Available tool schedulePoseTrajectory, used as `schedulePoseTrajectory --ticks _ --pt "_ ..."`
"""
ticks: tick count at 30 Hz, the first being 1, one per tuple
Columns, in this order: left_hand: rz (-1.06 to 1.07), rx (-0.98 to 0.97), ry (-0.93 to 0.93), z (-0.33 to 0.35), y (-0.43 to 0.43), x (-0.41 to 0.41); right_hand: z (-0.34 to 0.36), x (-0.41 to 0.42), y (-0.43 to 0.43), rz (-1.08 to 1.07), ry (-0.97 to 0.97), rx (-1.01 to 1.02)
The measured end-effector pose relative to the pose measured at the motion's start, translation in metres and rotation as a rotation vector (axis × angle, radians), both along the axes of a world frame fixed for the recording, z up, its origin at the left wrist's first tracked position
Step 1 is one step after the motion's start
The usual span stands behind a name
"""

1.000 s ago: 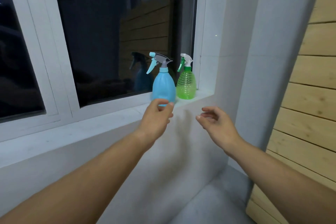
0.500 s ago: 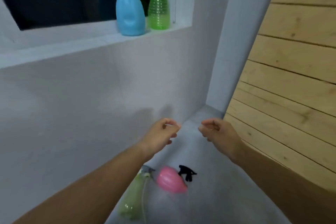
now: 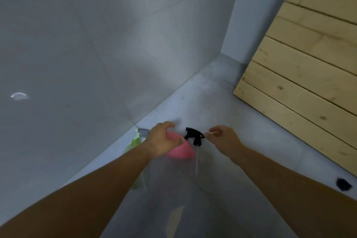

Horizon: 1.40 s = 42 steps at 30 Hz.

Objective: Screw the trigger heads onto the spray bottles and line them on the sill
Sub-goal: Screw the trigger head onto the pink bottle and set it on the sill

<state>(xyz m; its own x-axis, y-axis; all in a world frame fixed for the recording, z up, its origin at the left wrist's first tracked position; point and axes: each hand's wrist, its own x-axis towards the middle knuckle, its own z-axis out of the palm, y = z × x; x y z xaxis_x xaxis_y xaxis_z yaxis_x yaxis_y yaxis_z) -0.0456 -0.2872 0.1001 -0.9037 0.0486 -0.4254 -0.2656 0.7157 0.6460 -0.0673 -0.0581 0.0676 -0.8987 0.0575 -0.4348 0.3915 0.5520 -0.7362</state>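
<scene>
A pink bottle [image 3: 181, 151] lies on the grey floor, and my left hand [image 3: 161, 139] is wrapped over its upper part. A black trigger head [image 3: 194, 136] with a thin clear dip tube [image 3: 196, 162] lies just right of it. My right hand [image 3: 222, 138] is at the trigger head's right end, fingers curled and pinching toward it; whether it grips it is unclear. A pale green bottle [image 3: 138, 160] with a grey and green trigger head [image 3: 142, 133] lies to the left, partly hidden by my left forearm. The sill is out of view.
A grey tiled wall [image 3: 96, 54] rises on the left and meets the floor [image 3: 222, 199] close behind the bottles. A wooden plank panel [image 3: 309, 67] stands on the right. A small dark object [image 3: 343, 184] lies on the floor at the far right.
My view has tipped down from the sill to the floor. Both hands dropped to the floor; the left one closed on the pink bottle and the right one reached the black trigger head.
</scene>
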Motion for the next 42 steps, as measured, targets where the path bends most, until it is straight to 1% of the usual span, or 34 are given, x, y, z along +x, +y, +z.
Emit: schedulePoseTrajectory --ticks 4,9,15,21,25,27,31,34,37,42 --pt "-0.219 -0.145 0.020 -0.032 -0.007 -0.021 -0.042 -0.019 -0.007 0.006 -0.029 0.031" --pt "-0.369 -0.261 -0.003 -0.062 -0.011 -0.044 -0.081 -0.040 -0.018 0.008 -0.038 0.066" --pt "-0.398 -0.293 -0.040 -0.086 -0.018 -0.051 -0.106 -0.053 -0.023 -0.024 -0.041 0.137" --pt "-0.374 -0.252 -0.034 -0.098 -0.017 -0.051 -0.112 -0.056 -0.027 0.020 -0.029 0.164" --pt "-0.355 -0.248 -0.016 -0.097 -0.016 -0.051 -0.107 -0.054 -0.029 0.030 -0.042 0.123" --pt "-0.338 -0.234 -0.018 -0.096 -0.016 -0.049 -0.104 -0.053 -0.026 0.011 -0.046 0.057" --pt "-0.274 -0.170 -0.015 -0.086 -0.016 -0.044 -0.082 -0.054 -0.014 -0.062 -0.122 -0.113" --pt "-0.196 -0.036 -0.011 -0.066 -0.019 -0.039 -0.051 -0.056 -0.003 -0.080 -0.128 -0.156" --pt "-0.116 0.116 0.000 -0.031 -0.022 -0.033 -0.004 -0.059 0.008 -0.101 -0.074 -0.197" --pt "-0.024 0.254 0.025 0.048 -0.030 -0.018 0.096 -0.055 0.014 -0.106 0.092 -0.279"
